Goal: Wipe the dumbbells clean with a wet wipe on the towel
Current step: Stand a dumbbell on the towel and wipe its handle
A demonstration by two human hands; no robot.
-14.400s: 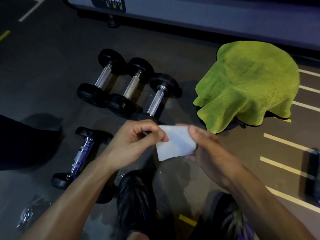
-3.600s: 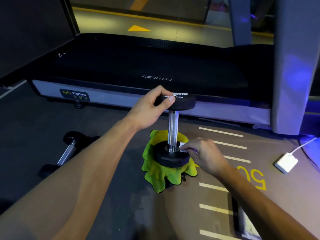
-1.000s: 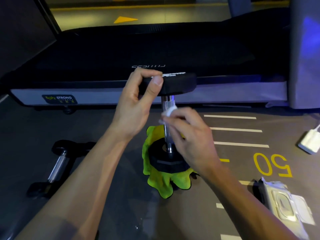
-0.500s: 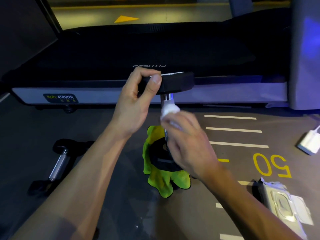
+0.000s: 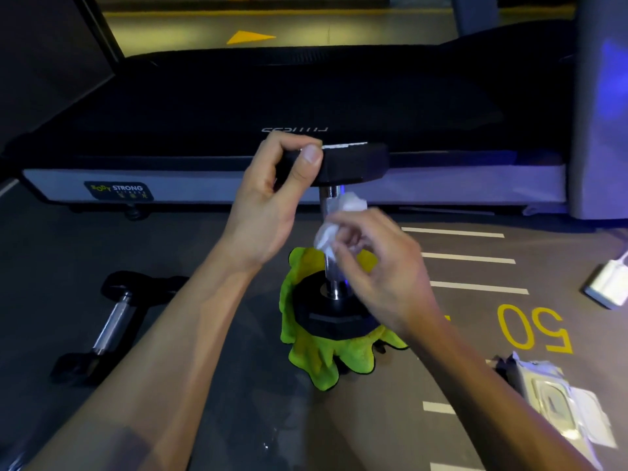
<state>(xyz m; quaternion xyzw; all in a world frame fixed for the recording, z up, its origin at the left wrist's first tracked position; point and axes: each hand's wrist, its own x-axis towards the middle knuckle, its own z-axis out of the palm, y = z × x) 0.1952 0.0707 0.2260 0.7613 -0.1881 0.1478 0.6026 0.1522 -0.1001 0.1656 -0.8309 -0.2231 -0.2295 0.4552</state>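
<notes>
While two hands grip one upright dumbbell (image 5: 343, 164) and one wipe (image 5: 339, 215), a second dumbbell (image 5: 112, 321) lies aside.

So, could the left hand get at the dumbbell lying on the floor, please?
Probably not yet: the left hand grips the upright dumbbell, steadying it. Nothing blocks the path to the floor dumbbell.
</notes>
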